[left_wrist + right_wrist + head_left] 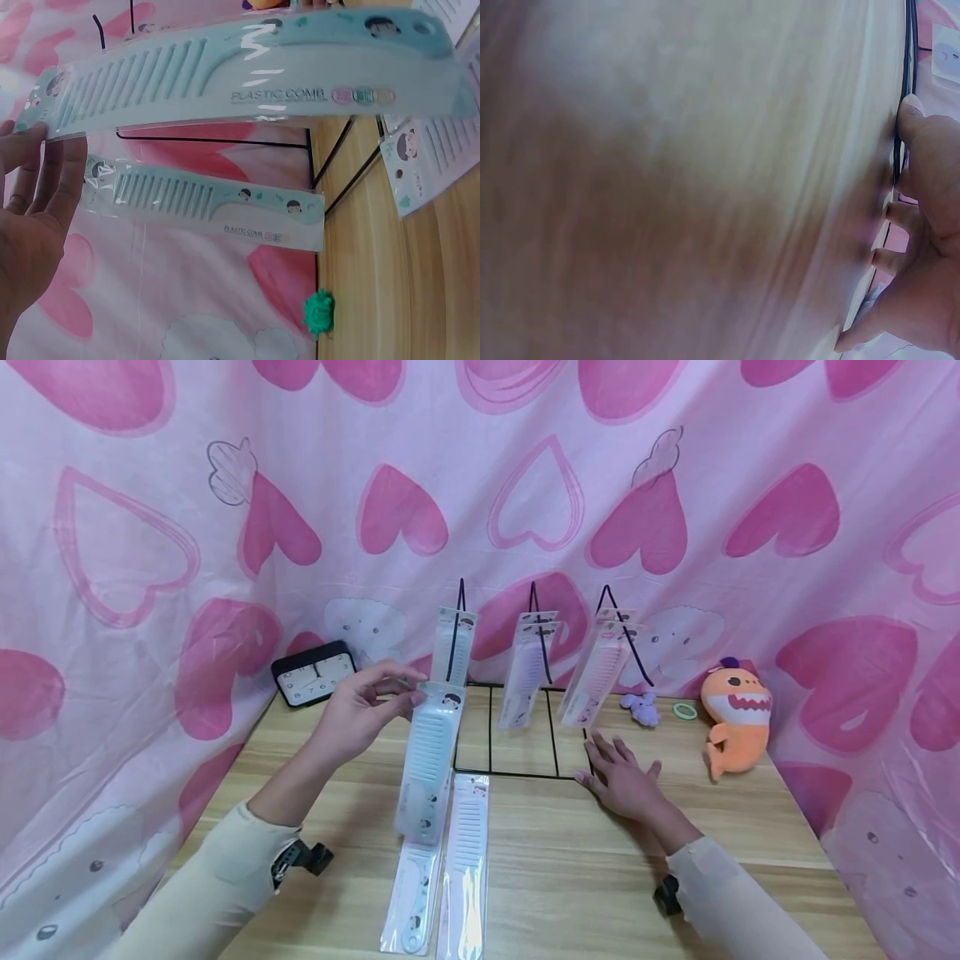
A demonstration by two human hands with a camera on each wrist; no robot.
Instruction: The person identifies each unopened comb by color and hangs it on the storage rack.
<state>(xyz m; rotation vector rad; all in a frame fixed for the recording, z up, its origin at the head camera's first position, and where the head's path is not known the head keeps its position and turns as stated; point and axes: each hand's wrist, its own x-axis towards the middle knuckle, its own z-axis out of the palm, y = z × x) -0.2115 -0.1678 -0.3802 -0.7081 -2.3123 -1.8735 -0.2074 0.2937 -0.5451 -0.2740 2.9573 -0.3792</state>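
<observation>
My left hand (367, 710) pinches the top end of a pale teal comb in clear packaging (427, 760), which hangs tilted in front of the rack's left hook. Behind it another packaged teal comb (165, 196) hangs on that hook. The black wire rack (525, 774) also carries packaged purple combs (522, 677) on its middle hook and pink combs (597, 677) on the right one. With fingers spread, my right hand (626, 781) rests at the rack base's front right corner; in the right wrist view its thumb touches the black wire (900, 150).
Two packaged combs lie on the wooden table in front, one whitish (467, 868) and one partly hidden (412, 902). A black clock (313, 673) stands back left. At right are a purple toy (641, 708), a green ring (684, 711) and an orange shark plush (738, 718).
</observation>
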